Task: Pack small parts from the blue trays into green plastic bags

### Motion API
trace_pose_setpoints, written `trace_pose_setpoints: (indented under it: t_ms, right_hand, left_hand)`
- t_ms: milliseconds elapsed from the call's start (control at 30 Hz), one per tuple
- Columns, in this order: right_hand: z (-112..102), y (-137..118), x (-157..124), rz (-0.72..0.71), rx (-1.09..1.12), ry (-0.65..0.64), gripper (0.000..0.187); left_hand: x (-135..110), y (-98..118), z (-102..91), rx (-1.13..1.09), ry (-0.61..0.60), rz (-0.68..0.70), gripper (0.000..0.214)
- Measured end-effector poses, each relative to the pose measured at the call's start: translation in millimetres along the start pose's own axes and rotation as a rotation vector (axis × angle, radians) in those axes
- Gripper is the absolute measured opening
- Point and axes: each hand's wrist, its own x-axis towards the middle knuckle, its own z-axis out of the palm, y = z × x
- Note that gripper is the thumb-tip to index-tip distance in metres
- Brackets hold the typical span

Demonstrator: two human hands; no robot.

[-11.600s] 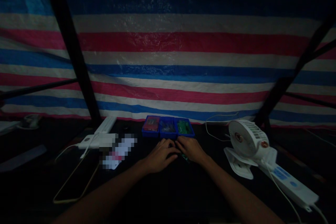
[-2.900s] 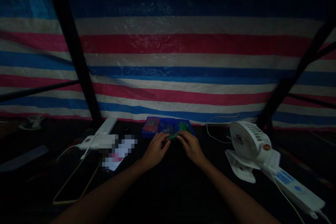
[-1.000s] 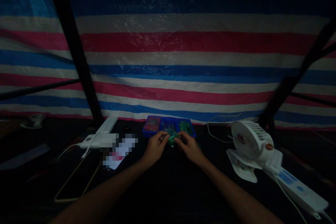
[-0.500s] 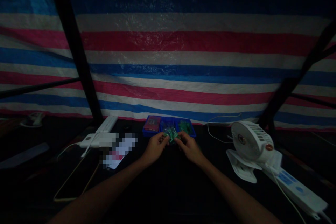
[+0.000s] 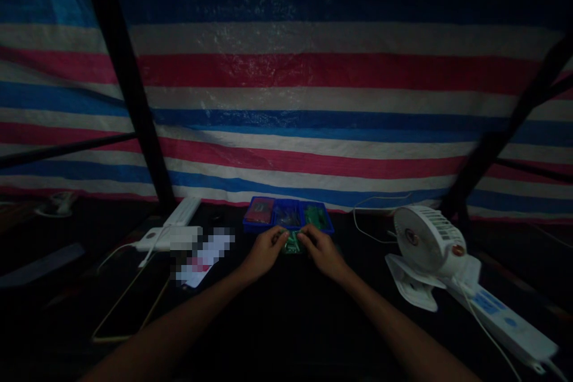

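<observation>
A small green packet (image 5: 292,244), perhaps a plastic bag of circuit boards, lies between my hands just in front of a blue tray. My left hand (image 5: 266,253) and my right hand (image 5: 323,253) pinch its upper corners, and their fingers hide part of it. The blue tray (image 5: 289,228) has 3 compartments: a red item shows in the left one, dim contents in the middle one and green contents in the right one.
A white clip-on fan (image 5: 427,245) and a white power strip (image 5: 510,325) stand at the right. At the left lie a white power bank (image 5: 168,239), a blurred white paper (image 5: 205,256) and a dark phone (image 5: 129,304). A striped tarpaulin (image 5: 286,71) hangs behind.
The green packet and both hands have moved down and closer to me, from over the tray's front edge to just in front of the tray.
</observation>
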Motion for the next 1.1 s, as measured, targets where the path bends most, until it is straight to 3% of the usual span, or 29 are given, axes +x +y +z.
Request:
trace_pose_setpoints:
  t_ms: [233, 400, 500, 833, 933, 1033, 1100]
  right_hand:
    - [4.4, 6.6, -0.4, 0.038, 0.0, -0.036, 0.031]
    - [-0.2, 1.2, 1.2, 0.062, 0.012, 0.058, 0.032]
    - [-1.4, -2.9, 1.3, 0.028, 0.013, 0.042, 0.031]
    - [3.8, -2.0, -0.1, 0.052, 0.076, -0.048, 0.031]
    - [0.9, -0.9, 1.4, 0.045, 0.047, 0.027, 0.033]
    - [-2.1, 2.1, 2.6, 0.04, 0.027, 0.081, 0.033]
    - [-2.7, 3.7, 2.7, 0.03, 0.025, 0.081, 0.033]
  left_hand:
    - [0.6, -2.6, 1.1, -0.051, 0.09, -0.041, 0.032]
    - [-3.1, -5.1, 3.2, -0.005, -0.11, -0.036, 0.027]
    - [-5.4, -3.7, 3.5, 0.048, -0.206, -0.058, 0.032]
    - [1.5, -1.2, 0.5, -0.021, 0.083, -0.089, 0.039]
    - [-0.5, -5.4, 1.1, -0.006, -0.015, -0.079, 0.036]
    - [-3.4, -8.5, 2.2, 0.024, -0.219, -0.085, 0.037]
    - [-3.9, -8.3, 2.6, 0.01, -0.251, -0.09, 0.038]
